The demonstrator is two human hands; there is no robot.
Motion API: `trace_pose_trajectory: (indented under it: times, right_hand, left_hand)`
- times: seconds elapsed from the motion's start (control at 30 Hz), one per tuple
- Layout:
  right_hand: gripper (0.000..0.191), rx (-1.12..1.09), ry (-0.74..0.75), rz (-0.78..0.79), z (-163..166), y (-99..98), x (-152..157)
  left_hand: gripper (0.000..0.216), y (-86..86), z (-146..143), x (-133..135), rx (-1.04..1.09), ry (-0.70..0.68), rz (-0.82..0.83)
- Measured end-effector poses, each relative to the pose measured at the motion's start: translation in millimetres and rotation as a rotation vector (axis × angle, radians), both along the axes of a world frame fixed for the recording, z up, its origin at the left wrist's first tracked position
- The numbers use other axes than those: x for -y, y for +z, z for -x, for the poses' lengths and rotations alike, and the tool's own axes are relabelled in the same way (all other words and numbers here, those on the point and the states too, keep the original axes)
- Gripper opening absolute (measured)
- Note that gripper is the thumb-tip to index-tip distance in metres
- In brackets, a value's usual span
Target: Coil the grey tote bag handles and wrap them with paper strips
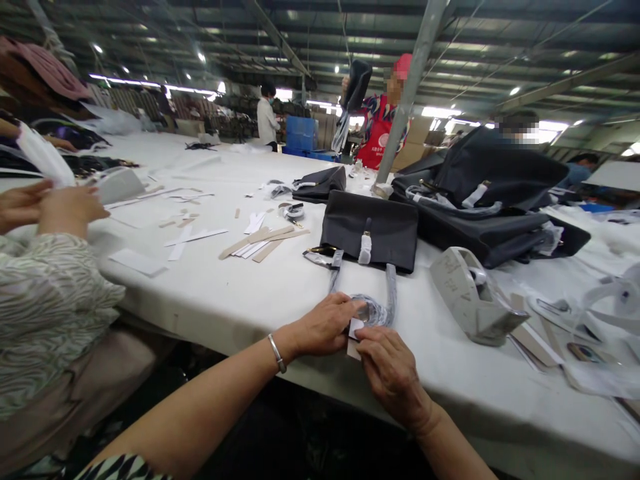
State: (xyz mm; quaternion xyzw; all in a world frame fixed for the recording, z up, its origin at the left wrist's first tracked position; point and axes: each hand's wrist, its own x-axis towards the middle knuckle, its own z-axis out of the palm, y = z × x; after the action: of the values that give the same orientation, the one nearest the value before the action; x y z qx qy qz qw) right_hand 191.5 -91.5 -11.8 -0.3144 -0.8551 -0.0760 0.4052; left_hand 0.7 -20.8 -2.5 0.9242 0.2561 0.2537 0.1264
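A black handbag lies on the table in front of me, its metal clasp wrapped in clear film. Its film-wrapped handles reach toward me, beside a coiled, wrapped strap. My left hand is closed at the near side of the coil, fingers pressed on it. Close against it, my right hand pinches a strip of card, white on one part and brown on another, at the coil. Fingers partly hide where strip and strap meet.
Right of my hands stands a grey tape dispenser. Stacked black bags lie behind it. Loose card strips are left of the handbag. A co-worker's hands work at the left. A metal post rises beyond the bags.
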Motion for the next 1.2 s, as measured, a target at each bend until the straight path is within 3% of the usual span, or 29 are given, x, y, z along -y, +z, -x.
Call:
trace_pose_trajectory:
  times: [0.17, 0.27, 0.4, 0.63, 1.2]
  right_hand:
    - [0.04, -0.001, -0.025, 0.051, -11.8, 0.4, -1.3]
    - [0.034, 0.003, -0.122, 0.062, -10.7, 5.0, -8.4]
    - [0.018, 0.039, -0.125, 0.109, -5.1, 15.0, -19.9]
    - [0.018, -0.088, -0.22, 0.226, 0.4, 15.6, -31.2]
    - [0.02, -0.206, -0.339, 0.131, 6.7, 4.2, -38.2]
  left_hand:
    - [0.065, -1.4, -0.9, -1.5, 0.053, 0.003, 0.03]
    - [0.065, -2.1, -0.3, -1.2, 0.085, 0.0, 0.046]
    - [0.067, -1.8, 0.2, -1.1, 0.087, -0.003, 0.083]
    - [0.068, 2.8, -0.5, -2.7, 0.079, -0.013, 0.146]
    - [0.067, 6.1, -3.3, -3.1, 0.084, 0.02, 0.222]
